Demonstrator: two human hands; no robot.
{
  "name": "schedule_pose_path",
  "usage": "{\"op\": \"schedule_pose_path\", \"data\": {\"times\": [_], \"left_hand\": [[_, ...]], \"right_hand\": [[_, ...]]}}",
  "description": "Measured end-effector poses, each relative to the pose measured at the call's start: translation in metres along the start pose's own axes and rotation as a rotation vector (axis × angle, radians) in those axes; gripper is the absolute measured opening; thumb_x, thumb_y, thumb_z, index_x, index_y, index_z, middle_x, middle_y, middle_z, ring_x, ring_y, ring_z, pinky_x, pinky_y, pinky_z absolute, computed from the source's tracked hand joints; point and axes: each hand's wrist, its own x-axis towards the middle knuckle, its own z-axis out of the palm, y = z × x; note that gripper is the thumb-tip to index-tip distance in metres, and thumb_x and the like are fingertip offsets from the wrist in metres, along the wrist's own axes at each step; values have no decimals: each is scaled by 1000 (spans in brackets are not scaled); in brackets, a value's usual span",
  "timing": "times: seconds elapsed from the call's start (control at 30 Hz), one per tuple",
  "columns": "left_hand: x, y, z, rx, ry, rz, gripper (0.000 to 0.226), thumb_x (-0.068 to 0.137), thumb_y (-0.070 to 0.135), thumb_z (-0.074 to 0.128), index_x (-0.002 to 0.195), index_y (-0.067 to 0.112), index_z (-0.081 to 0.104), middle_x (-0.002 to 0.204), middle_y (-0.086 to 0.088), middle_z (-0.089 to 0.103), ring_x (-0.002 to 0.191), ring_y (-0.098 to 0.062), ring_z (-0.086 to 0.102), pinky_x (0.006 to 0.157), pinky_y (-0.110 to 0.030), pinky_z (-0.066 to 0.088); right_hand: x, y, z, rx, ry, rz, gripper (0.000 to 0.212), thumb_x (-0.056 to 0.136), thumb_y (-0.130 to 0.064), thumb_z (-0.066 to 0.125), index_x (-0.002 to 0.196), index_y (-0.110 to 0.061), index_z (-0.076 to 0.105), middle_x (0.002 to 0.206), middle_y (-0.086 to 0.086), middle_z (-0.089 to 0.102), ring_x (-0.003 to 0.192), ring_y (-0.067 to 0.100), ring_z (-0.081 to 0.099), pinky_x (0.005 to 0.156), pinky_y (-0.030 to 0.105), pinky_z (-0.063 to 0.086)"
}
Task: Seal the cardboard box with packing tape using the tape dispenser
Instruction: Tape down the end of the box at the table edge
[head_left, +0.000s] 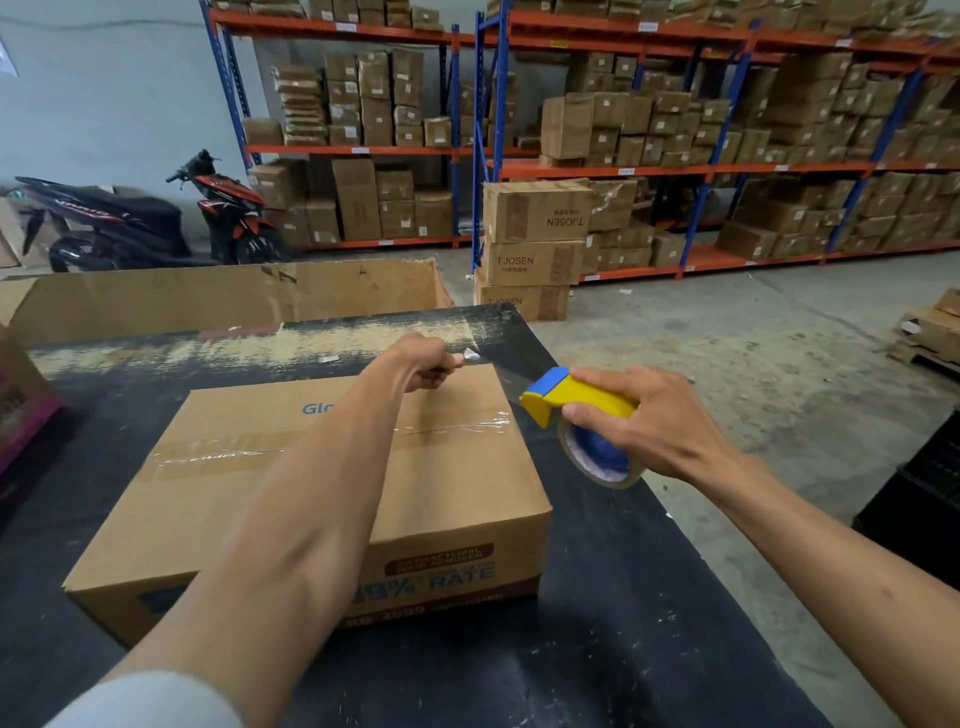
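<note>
1 box (457, 467), 1 tape dispenser (576, 400), 2 hands gripping.

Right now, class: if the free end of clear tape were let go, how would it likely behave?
The tape strip looks thin and floppy, so it would probably sag or curl. Being sticky, it may cling to the cardboard box. The left hand pinches it taut against the tape dispenser.

Head-worn view, forward-down, close over table (597, 597)

Blue lettering on the cardboard box (332, 467) partly behind the left forearm, its front print blurred.
</note>
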Motion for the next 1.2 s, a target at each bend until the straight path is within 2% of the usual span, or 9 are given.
{"op": "schedule_pose_path", "data": {"times": [0.2,0.43,0.6,0.7,0.87,0.93,1.03,1.1,1.2], "left_hand": [[17,26,28,278,-45,65,15,90,10,66,76,6,62,66,-7,57,52,-13,46,48,-27,38],[45,52,42,717,-117,142,21,93,16,65,77,3,62,70,-11,57,53,-19,46,51,-27,38],[65,52,43,875,-154,113,19,92,17,65,78,4,63,72,-12,59,57,-21,49,50,-27,39],[79,47,41,829,-151,66,25,89,16,68,67,9,60,57,-6,57,42,-16,47,45,-24,38],[87,40,40,777,-142,86,23,89,16,69,67,10,63,61,-6,59,48,-17,47,47,-25,38],[88,36,42,817,-83,177,11,83,20,74,86,10,70,81,-6,68,67,-20,59,60,-29,48],[81,27,44,966,14,558,37,77,18,78,113,17,70,108,-3,66,100,-23,62,83,-36,52],[72,13,47,953,-72,808,24,80,14,74,104,17,76,103,-1,71,97,-19,65,86,-35,52],[62,-14,49,945,-268,802,26,97,25,57,115,18,74,115,3,73,105,-13,65,98,-31,47]], "right_hand": [[0,-14,16,54,12,225,50,85,-62,64,130,-39,70,119,-5,75,101,18,66,81,31,51],[19,-28,40,103,-27,418,53,86,-56,63,133,-32,68,122,1,73,111,26,63,86,36,51],[39,-30,48,144,-62,513,43,84,-53,65,115,-26,77,109,1,75,104,29,63,81,36,51],[47,-28,56,121,-117,538,39,81,-57,62,85,-22,77,73,-1,64,82,29,58,65,34,48],[53,-25,62,100,-146,525,44,79,-58,61,75,-17,74,65,-1,62,74,25,58,60,33,44],[53,-25,62,93,-156,526,45,80,-59,61,75,-17,75,66,-1,65,74,23,60,63,34,48],[54,-26,63,86,-156,528,48,79,-59,61,78,-14,74,66,0,65,73,23,60,64,35,50],[54,-27,63,94,-156,531,50,77,-59,62,77,-10,72,63,2,62,71,24,59,62,35,49],[54,-29,61,93,-175,538,51,78,-60,62,75,-9,70,63,0,62,74,24,60,63,35,48]]}}
